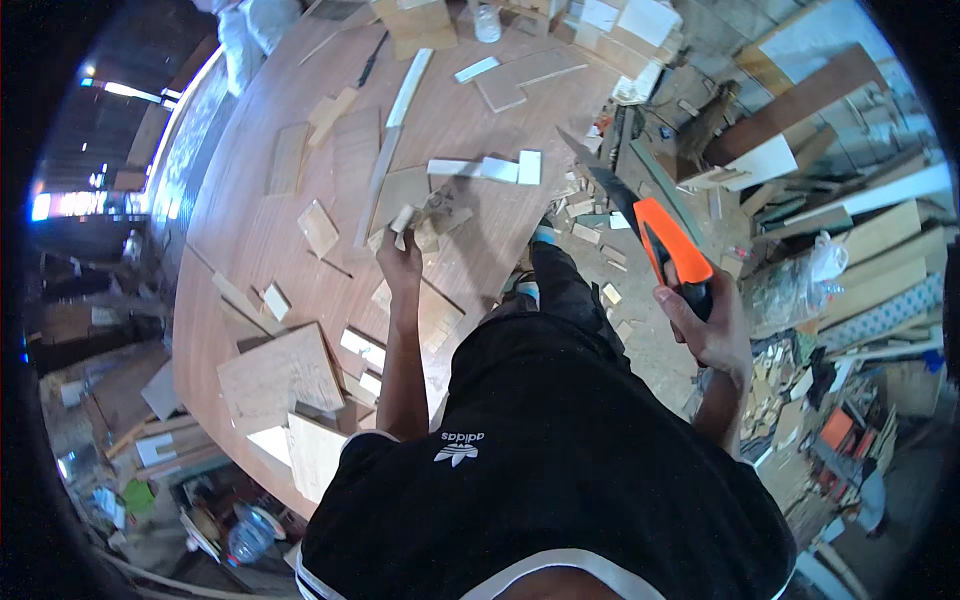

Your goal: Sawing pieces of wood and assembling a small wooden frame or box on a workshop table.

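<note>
My left hand (399,257) is closed on a small pale wood block (404,218) above the wooden tabletop (230,190), over some scraps of board (448,222). My right hand (705,325) grips a handsaw (660,235) by its orange-and-black handle, off the table's right side. Its dark blade angles up and left, clear of the block. Several short white strips (500,169) lie in a row just beyond my left hand, and a long narrow strip (405,95) lies farther off.
Loose panels (270,375) lie on the table's near left. My legs (555,280) stand by its right edge. Offcuts (585,205) litter the floor, stacked boards (880,260) line the right side, and a large plastic bottle (250,540) sits at lower left.
</note>
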`<state>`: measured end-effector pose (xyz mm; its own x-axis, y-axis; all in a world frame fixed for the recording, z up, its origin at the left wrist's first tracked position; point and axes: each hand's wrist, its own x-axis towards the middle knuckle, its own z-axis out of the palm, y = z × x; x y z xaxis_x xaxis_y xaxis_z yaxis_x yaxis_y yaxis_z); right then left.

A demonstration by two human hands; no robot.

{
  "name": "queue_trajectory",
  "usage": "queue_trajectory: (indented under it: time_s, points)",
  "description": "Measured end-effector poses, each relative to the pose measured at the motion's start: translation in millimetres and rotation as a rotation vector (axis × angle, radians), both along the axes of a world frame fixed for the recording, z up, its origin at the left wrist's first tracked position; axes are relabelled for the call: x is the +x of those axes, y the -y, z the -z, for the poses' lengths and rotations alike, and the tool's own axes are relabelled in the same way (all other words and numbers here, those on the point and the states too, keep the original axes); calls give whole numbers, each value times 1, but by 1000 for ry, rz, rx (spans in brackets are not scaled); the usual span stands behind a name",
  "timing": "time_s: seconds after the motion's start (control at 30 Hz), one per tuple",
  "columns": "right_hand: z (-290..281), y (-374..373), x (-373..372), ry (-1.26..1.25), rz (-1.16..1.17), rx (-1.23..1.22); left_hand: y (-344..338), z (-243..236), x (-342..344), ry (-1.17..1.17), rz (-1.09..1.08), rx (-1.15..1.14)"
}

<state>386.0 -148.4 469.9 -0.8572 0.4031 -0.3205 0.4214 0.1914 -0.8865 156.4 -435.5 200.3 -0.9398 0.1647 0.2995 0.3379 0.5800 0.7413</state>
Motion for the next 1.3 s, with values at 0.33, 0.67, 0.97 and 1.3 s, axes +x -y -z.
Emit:
queue_trajectory:
  time_s: [0.33, 0.67, 0.97, 1.3]
  points:
    - [63, 12, -105, -189, -529, 323, 115, 44, 34, 522, -718, 1370]
    - [213, -31, -185, -190, -1133, 881, 145, 100, 142, 591, 455, 2107]
    - [311, -89, -237, -238, -1251, 889, 63, 39, 164, 467, -1306, 1502]
    - [348, -105, -266, -121, -1147, 884, 12, 7, 202, 266, -1389, 1188]
